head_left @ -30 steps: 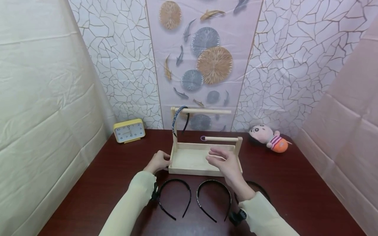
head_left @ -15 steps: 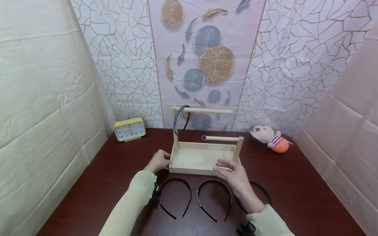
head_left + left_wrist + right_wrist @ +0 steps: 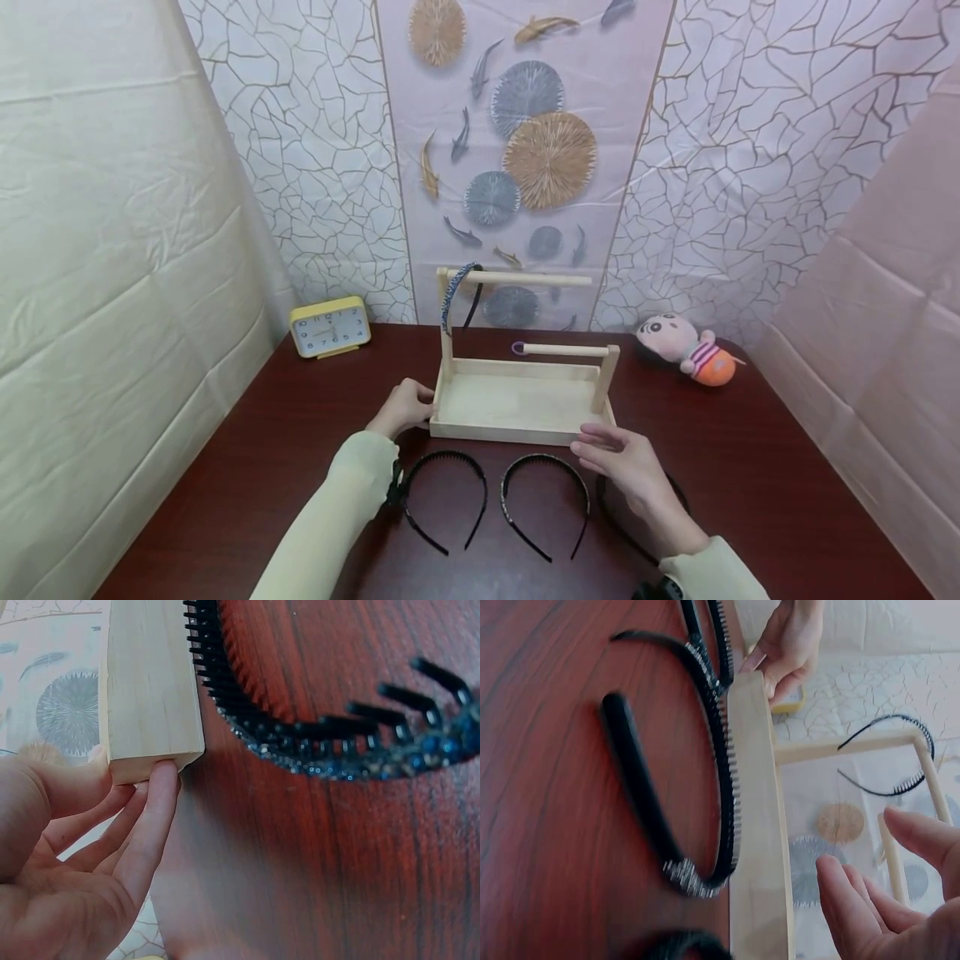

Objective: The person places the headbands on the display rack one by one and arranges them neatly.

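Pale wooden rack [image 3: 495, 434], boxy tray [image 3: 517, 400], round rods [image 3: 525, 278], on dark-red table [image 3: 225, 500]; black U-shaped headbands [image 3: 545, 457], some toothed, lie in front. Left hand [image 3: 403, 408] pinches tray's left end. Right hand [image 3: 628, 463] hovers near front-right corner, fingers loosely parted, nothing held.

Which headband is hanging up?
The sparkly headband draped over the upper wooden bar, near its post; the other three headbands lie on the dark table.
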### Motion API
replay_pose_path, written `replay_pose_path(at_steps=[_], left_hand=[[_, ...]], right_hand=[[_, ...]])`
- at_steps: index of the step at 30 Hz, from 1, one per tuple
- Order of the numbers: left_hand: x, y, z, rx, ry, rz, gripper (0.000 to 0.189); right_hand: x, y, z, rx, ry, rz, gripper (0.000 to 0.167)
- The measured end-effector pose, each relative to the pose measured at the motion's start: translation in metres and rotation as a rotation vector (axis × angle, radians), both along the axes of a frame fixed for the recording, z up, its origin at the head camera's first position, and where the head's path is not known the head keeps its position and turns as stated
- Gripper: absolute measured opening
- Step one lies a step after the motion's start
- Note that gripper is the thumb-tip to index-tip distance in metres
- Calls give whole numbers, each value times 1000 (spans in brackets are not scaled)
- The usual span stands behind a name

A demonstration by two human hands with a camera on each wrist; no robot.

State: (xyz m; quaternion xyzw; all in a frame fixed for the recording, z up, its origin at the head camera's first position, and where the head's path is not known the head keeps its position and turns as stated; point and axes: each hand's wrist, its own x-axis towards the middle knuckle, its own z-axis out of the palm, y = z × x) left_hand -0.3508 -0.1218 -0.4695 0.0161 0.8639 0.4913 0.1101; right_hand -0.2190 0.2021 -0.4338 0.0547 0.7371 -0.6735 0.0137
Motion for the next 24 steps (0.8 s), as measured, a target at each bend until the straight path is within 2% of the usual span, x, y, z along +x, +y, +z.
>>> replay_pose_path(at_steps=[13, 24], left_hand=[[2, 1, 0, 16, -26, 8, 35], [1, 4, 6, -29, -28, 46, 33]], right_hand=[[11, 49, -3, 62, -65, -24, 55], [19, 80, -3, 310, -65, -69, 56]])
